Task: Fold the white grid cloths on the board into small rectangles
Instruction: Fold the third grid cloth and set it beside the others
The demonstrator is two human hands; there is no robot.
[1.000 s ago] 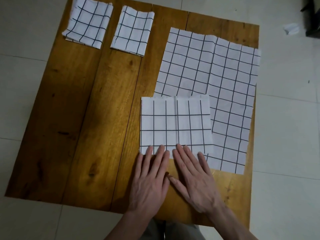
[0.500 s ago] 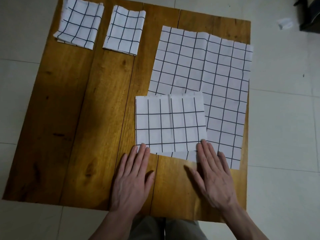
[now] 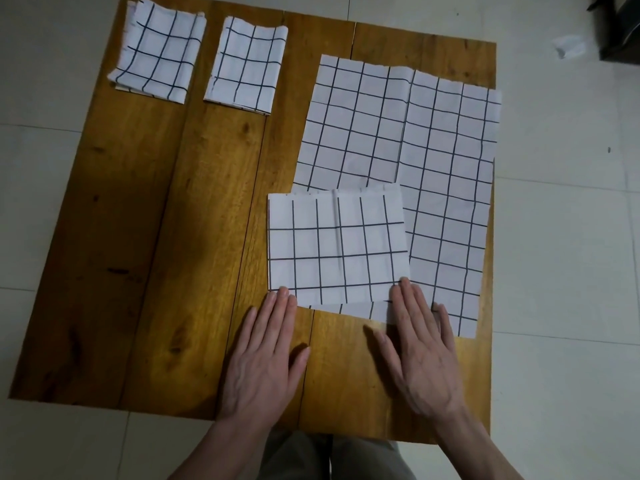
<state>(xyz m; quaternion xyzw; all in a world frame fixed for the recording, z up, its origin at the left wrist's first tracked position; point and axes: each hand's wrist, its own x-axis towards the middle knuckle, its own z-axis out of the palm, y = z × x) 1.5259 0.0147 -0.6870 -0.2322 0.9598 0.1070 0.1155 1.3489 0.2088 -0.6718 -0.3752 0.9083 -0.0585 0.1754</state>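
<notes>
wooden board (image 3: 156,237) on a pale tiled floor (image 3: 571,237). person stands at its near edge, both hands flat, fingers straight and together, grasping nothing. left hand (image 3: 265,358) lies on bare wood, fingertips just touching the near-left corner of the half-folded cloth (image 3: 337,247). right hand (image 3: 424,351) has its fingertips resting on that cloth's near-right corner, outer fingers over the open cloth (image 3: 433,161) underneath. half-folded cloth lies at centre-right, overlapping the near-left part of the open cloth, which is spread across the right side out to the board's edge. two small folded rectangles at the far left: folded cloth one (image 3: 159,50), folded cloth two (image 3: 247,65), side by side, apart. scrap of white paper (image 3: 569,46) on the floor, far right.
</notes>
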